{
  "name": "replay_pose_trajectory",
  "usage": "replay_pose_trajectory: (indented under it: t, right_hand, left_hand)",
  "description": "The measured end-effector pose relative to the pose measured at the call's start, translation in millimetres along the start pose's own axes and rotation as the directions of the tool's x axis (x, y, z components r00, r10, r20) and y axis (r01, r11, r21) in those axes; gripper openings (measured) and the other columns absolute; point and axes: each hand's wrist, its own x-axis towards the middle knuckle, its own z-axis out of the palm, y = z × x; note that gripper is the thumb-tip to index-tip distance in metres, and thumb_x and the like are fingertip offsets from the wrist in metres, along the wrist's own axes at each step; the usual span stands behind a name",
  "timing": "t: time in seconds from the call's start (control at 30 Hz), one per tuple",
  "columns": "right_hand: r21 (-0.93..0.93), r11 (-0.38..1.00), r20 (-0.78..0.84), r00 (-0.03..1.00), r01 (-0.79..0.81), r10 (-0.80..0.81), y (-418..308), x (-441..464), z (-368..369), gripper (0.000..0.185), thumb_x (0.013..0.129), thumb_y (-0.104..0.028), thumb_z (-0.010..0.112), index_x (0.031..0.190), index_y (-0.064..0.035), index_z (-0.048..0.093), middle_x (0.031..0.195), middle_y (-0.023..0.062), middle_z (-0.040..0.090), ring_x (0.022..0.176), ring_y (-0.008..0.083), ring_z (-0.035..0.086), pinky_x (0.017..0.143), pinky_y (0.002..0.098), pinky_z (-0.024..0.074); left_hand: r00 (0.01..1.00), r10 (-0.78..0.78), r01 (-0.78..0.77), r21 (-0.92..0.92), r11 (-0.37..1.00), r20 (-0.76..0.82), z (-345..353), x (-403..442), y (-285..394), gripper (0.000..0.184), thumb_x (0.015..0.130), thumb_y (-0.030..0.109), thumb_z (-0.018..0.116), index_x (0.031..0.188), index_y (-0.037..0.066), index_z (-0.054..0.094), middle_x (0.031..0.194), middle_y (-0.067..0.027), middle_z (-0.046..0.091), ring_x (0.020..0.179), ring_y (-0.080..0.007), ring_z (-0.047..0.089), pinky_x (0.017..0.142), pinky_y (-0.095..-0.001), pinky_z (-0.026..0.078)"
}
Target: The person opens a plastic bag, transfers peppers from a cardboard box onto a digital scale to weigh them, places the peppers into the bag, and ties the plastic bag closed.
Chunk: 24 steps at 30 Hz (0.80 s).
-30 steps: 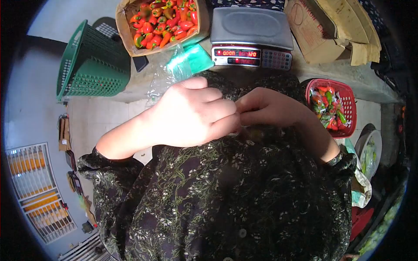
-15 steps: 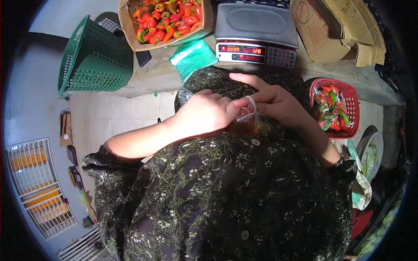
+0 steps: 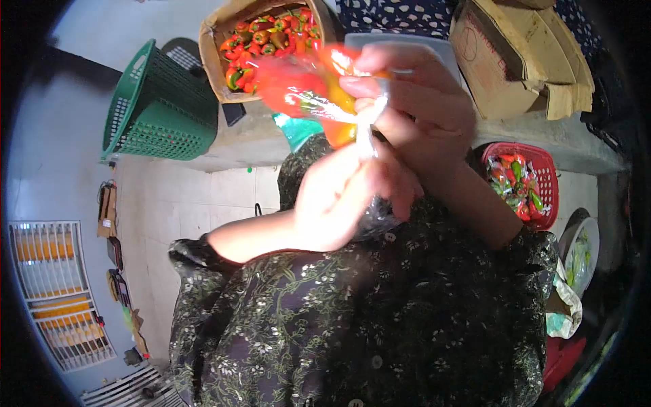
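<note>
A clear plastic bag of red and orange peppers [image 3: 298, 91] is raised in front of my chest, lying on its side, somewhat blurred. My left hand [image 3: 342, 193] closes round the twisted tail of the bag below its neck, and a loose crumpled end shows under the fingers. At the neck, a whitish tie or twisted strip of plastic passes under the fingers of my right hand [image 3: 424, 105], which pinch there. Whether that strip is a separate tie or part of the bag, I cannot tell.
A box of loose peppers [image 3: 210, 47] and a green basket [image 3: 163, 108] are at the left. Behind my right hand is a scale [image 3: 400, 39], mostly hidden. A cardboard box [image 3: 488, 61] stands right of it, above a red basket [image 3: 553, 180] with bagged peppers. Green plastic [image 3: 295, 130] lies on the ledge.
Both hands have lifted the bag from my lap up and forward, so its peppers now show and cover the scale's display. The bag has tipped toward the left.
</note>
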Motion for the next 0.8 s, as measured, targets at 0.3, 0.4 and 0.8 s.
replay_pose_trajectory:
  t: [0.3,0.4,0.8]
  right_hand:
    - [0.59,0.719,-0.075,0.862,-0.367,0.501,30,-42,22,0.018,0.079,-0.008,0.064,0.096,-0.0026,0.068,0.12,0.0108,0.053,0.101,0.0176,0.055,0.088,0.0301,0.0437]
    - [0.688,0.52,0.173,0.811,-0.506,0.559,26,-34,10,0.018,0.083,-0.013,0.063,0.095,-0.0012,0.067,0.116,0.0092,0.056,0.1,0.0167,0.055,0.088,0.0292,0.0426]
    - [0.655,0.626,0.531,0.847,-0.424,0.017,15,-4,-18,0.013,0.072,-0.006,0.07,0.085,-0.0038,0.07,0.111,0.0125,0.06,0.102,0.0214,0.058,0.089,0.0331,0.0463]
  left_hand:
    - [0.936,0.279,-0.35,0.483,0.803,0.214,-61,20,-32,0.022,0.079,0.013,0.056,0.101,0.006,0.057,0.1,-0.0106,0.059,0.092,-0.0242,0.056,0.083,-0.0353,0.045]
    - [0.976,0.015,0.02,-0.158,0.987,0.219,-57,32,-22,0.032,0.084,0.023,0.055,0.11,0.005,0.05,0.107,-0.0094,0.054,0.102,-0.019,0.05,0.09,-0.0333,0.041]
    - [0.672,0.19,-0.648,0.693,-0.316,0.716,-99,40,-17,0.033,0.069,0.034,0.059,0.102,0.029,0.063,0.099,0.0104,0.053,0.104,-0.0086,0.045,0.093,-0.0401,0.027]
